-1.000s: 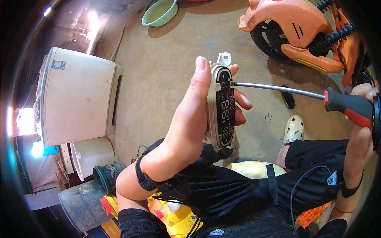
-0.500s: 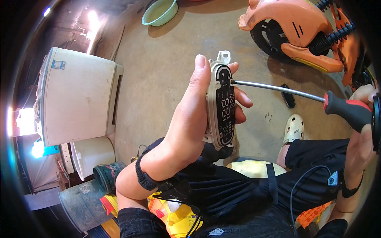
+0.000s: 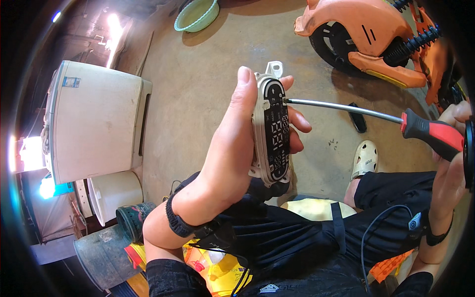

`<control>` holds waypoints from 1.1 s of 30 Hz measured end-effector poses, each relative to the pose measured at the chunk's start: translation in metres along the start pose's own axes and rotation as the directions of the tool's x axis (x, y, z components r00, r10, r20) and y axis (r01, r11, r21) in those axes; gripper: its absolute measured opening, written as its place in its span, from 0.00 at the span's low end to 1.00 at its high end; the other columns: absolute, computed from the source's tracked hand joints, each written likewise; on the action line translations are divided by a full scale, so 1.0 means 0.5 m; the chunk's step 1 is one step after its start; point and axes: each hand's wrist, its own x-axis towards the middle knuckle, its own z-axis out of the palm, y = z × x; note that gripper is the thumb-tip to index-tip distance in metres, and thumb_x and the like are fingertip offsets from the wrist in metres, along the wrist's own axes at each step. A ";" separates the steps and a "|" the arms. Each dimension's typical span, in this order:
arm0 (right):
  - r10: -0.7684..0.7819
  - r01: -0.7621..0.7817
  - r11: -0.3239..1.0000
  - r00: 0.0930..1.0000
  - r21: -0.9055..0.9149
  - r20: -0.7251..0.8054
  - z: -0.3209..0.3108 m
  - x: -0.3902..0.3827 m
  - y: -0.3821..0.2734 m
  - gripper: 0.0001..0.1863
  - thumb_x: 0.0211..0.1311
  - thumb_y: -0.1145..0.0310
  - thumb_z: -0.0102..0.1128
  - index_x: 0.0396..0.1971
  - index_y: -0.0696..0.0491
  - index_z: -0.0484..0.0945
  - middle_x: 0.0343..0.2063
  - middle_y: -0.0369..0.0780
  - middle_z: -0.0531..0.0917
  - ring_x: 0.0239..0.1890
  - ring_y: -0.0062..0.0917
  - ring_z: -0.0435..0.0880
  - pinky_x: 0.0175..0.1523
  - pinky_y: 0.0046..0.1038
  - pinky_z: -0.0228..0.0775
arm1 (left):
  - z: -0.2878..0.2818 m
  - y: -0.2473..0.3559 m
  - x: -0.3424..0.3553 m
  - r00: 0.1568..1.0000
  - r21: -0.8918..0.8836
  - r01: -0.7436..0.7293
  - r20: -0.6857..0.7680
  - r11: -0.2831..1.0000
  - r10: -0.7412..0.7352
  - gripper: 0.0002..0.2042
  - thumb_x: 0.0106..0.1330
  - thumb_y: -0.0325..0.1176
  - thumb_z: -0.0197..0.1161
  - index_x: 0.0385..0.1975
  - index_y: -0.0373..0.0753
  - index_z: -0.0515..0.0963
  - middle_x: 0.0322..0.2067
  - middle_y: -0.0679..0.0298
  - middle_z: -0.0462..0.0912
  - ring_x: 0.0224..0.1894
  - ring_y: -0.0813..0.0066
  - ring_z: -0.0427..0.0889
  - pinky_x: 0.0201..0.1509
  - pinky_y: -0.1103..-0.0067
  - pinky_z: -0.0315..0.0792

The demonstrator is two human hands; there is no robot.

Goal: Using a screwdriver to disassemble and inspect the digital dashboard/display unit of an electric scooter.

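Observation:
My left hand (image 3: pixel 230 141) is wrapped round the back of an oval digital instrument panel (image 3: pixel 277 133), thumb along one side and fingertips showing past the other. The panel has a light grey rim, a black face with white digit segments, and a mounting tab at its top. In my right hand (image 3: pixel 445 178), at the right edge, is a screwdriver (image 3: pixel 429 133) with a red and dark grey handle. Its long metal shaft points left, and the tip meets the panel's upper right edge. Part of my right hand is cut off by a dark round shape at the picture's rim.
An orange scooter body (image 3: pixel 368 29) with a wheel stands at the upper right. On the floor lie a small black object (image 3: pixel 357 119) and a pale green basin (image 3: pixel 198 17). A white appliance (image 3: pixel 94 119), a white bucket (image 3: pixel 116 195) and a grubby bucket (image 3: pixel 104 255) are at the left.
The screwdriver handle has turned about its axis, so more of its red side shows. My left hand and the panel have shifted slightly left.

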 end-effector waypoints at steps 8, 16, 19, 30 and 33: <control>-0.033 0.000 0.996 0.936 -0.093 -0.349 0.107 -0.003 0.027 0.37 0.66 0.42 0.67 0.55 0.57 0.61 0.39 0.43 0.79 0.38 0.23 0.81 0.48 0.22 0.75 | -0.008 -0.001 -0.004 1.000 -0.004 -0.002 -0.025 1.000 0.002 0.41 0.77 0.67 0.36 0.69 0.30 0.63 0.36 0.53 0.84 0.31 0.69 0.85 0.39 0.77 0.82; 0.108 -0.109 0.994 0.984 0.000 0.144 0.001 -0.008 0.000 0.38 0.65 0.38 0.64 0.53 0.58 0.64 0.38 0.40 0.77 0.36 0.20 0.78 0.43 0.19 0.72 | -0.002 -0.003 -0.001 0.999 0.005 0.028 0.024 1.000 -0.028 0.41 0.77 0.66 0.36 0.69 0.31 0.63 0.36 0.52 0.85 0.31 0.68 0.86 0.38 0.77 0.83; 0.112 -0.118 0.993 0.978 -0.023 -0.173 0.065 -0.011 0.001 0.37 0.65 0.39 0.66 0.52 0.57 0.65 0.38 0.39 0.76 0.36 0.19 0.77 0.45 0.21 0.70 | -0.005 -0.003 -0.001 0.998 -0.021 0.058 0.016 0.998 -0.058 0.41 0.77 0.66 0.35 0.69 0.31 0.63 0.36 0.52 0.85 0.30 0.68 0.85 0.38 0.77 0.82; 0.192 -0.190 0.980 0.981 0.057 -0.022 0.021 -0.026 -0.004 0.42 0.63 0.32 0.60 0.57 0.55 0.63 0.39 0.40 0.78 0.38 0.23 0.79 0.49 0.21 0.75 | -0.004 -0.002 0.006 0.996 -0.054 0.080 0.041 0.995 -0.078 0.41 0.77 0.66 0.36 0.69 0.31 0.63 0.38 0.51 0.84 0.31 0.68 0.86 0.38 0.76 0.82; 0.202 -0.221 0.975 0.863 0.013 -0.463 0.113 0.000 0.007 0.36 0.63 0.45 0.67 0.57 0.56 0.63 0.41 0.42 0.78 0.41 0.24 0.79 0.54 0.25 0.75 | -0.012 -0.002 0.003 0.998 -0.025 0.055 0.013 0.998 -0.055 0.41 0.77 0.66 0.36 0.69 0.30 0.63 0.37 0.52 0.84 0.31 0.68 0.86 0.39 0.76 0.83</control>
